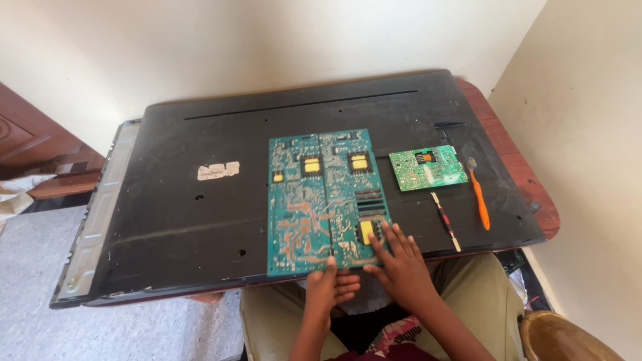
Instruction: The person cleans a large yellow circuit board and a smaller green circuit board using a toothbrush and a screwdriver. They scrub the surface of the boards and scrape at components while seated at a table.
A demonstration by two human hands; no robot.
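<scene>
Both hands are working at the near end of the big board (326, 200), which is lying solder side up on the black panel (167, 214), reaching from its middle down to its near edge. Left hand (329, 289) is pinching the board's near edge, thumb on top and fingers curled under, so it is closed on the board. Right hand (399, 262) is lying flat with fingers spread across the near right corner of the board, pressing down rather than gripping.

Risk, as I judge it: the left hand is lifting one edge while the right is pinning the corner, so the board could be flexing, and a thin board flexed like that may be cracking traces or joints. Fingertips are also resting on bare solder points, which could be pricking skin or leaving grease on the contacts. The near edge of the panel is overhanging the lap, so a hard pull toward the body may be sliding the board off.

Toward the panel's right edge a small board (428, 168), a brush (479, 197) and a thin probe (446, 222) are lying loose; a sweeping elbow could be knocking them off
</scene>
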